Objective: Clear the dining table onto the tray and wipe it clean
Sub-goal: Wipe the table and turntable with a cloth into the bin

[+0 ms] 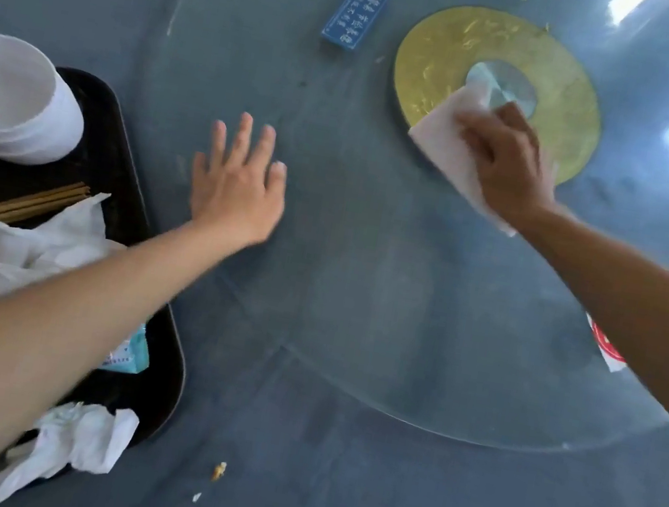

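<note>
Two hands are out over the table point(370, 503) as I watch from here. My left hand point(237, 188) lies flat with its fingers straight and spread, palm down on the round glass turntable point(363, 280) near its left edge — it holds nothing. My right hand point(503, 157) is curled over a pale pink cloth point(445, 139), gripping it and pressing it down on the glass where the gold disc point(436, 58) shows beneath; the cloth covers the disc's lower rim and part of the silver hub point(502, 84) at its centre.

A blue sign block point(355, 15) with white lettering sits on the glass to the left of the disc, apart from both hands. Small yellow scraps point(219, 470) lie on the grey table in front of the turntable, near the tray's corner.

At the left the black tray point(169, 358) rests on the table, partly under my left forearm. It carries stacked white bowls point(8, 101) at its far end, brown chopsticks point(13, 206) beside them, crumpled white napkins point(84, 441), and a teal packet point(130, 352) by its right rim. A red and white sticker point(607, 347) peeks out beside my right forearm.
</note>
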